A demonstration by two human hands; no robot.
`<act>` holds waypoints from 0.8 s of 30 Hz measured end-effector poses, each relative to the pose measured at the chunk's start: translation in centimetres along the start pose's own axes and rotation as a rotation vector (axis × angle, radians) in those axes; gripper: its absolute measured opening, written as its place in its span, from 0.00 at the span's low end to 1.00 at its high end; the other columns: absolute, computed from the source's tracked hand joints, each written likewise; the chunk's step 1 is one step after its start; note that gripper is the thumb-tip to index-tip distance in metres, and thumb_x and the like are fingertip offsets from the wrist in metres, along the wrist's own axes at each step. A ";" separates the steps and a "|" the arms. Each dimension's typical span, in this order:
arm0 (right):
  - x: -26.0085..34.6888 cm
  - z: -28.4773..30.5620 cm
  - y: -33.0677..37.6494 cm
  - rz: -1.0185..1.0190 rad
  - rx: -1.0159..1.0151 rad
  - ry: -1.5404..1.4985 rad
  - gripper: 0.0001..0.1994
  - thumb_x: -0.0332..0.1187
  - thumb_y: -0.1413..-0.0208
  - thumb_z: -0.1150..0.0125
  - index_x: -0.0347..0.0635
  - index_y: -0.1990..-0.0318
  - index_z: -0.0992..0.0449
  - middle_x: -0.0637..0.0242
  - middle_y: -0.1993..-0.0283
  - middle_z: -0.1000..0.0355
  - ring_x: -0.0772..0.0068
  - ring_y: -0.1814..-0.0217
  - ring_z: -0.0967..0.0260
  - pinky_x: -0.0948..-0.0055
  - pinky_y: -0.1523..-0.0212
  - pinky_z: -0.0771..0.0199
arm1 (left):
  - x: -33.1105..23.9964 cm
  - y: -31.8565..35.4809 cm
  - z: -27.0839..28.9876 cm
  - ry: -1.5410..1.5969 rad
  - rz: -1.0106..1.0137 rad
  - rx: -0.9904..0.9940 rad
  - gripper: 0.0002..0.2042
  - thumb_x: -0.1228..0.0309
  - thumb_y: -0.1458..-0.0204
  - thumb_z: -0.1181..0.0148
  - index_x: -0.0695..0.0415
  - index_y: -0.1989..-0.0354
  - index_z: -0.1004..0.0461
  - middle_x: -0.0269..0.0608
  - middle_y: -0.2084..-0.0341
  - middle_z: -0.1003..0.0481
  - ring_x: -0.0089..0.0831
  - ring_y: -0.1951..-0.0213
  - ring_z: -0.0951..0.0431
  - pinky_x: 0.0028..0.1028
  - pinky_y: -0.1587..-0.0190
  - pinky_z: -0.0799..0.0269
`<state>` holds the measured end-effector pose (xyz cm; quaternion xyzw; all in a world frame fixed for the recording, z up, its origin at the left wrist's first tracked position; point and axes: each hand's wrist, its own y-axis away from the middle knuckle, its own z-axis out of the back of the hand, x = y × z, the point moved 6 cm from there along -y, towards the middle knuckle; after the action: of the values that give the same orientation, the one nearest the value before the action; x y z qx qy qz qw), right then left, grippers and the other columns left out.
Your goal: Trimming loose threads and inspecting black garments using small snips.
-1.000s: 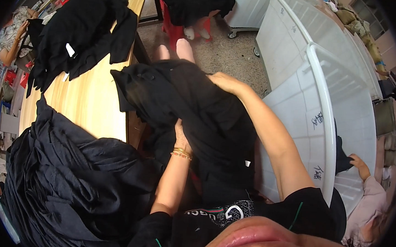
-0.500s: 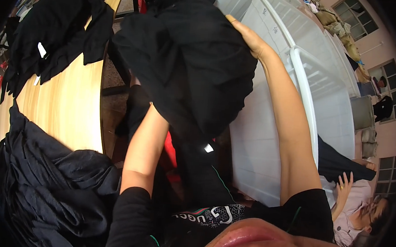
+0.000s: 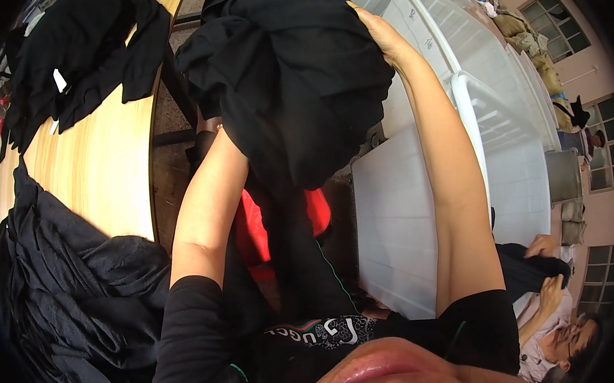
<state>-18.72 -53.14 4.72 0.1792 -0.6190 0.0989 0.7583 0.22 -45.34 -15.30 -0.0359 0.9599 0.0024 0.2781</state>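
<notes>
Pale wood-grain tabletop (image 3: 102,170) at left, bearing black cloth garments (image 3: 83,33) with white tags (image 3: 60,80), any print too small to read. Grasps a bunched black fabric bundle (image 3: 294,70), raised ahead, by its side with the right hand (image 3: 380,34); left hand hidden behind it, cannot tell its grip. Dark handwritten marks (image 3: 429,43) on a white plastic bin (image 3: 421,29); white lettering (image 3: 311,336) across a black shirt (image 3: 260,355).

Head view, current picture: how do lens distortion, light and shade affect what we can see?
In the head view, the fisheye bows the edge of the wooden table, and darkness rings the picture; the head view shows its top bright and pale; in the head view, the held black cloth loses fold detail in its darkest parts.
</notes>
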 end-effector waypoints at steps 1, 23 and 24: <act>-0.3 -0.1 -0.4 -0.001 0.011 0.001 0.27 0.51 0.35 0.51 0.43 0.36 0.31 0.60 0.43 0.26 0.68 0.45 0.26 0.71 0.45 0.25 | -0.2 0.0 -0.2 -0.006 -0.002 0.001 0.21 0.61 0.38 0.49 0.61 0.42 0.29 0.47 0.47 0.25 0.39 0.45 0.26 0.36 0.43 0.30; 1.9 1.2 -8.9 0.044 0.089 0.057 0.25 0.51 0.34 0.49 0.38 0.44 0.25 0.66 0.47 0.24 0.71 0.48 0.28 0.72 0.45 0.32 | -2.9 -3.4 -4.5 -0.004 0.008 0.032 0.23 0.64 0.42 0.44 0.62 0.40 0.31 0.49 0.46 0.26 0.40 0.44 0.28 0.35 0.41 0.33; 2.6 0.8 -9.0 0.064 0.124 0.016 0.24 0.49 0.35 0.48 0.38 0.45 0.24 0.66 0.47 0.24 0.71 0.49 0.28 0.72 0.45 0.31 | -4.0 -3.9 -3.9 -0.003 0.007 0.032 0.23 0.64 0.42 0.44 0.62 0.40 0.31 0.49 0.46 0.27 0.40 0.44 0.28 0.35 0.41 0.33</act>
<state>-15.59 -61.90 6.02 0.2050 -0.6108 0.1625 0.7473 1.80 -49.08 -9.82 -0.0282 0.9595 -0.0121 0.2799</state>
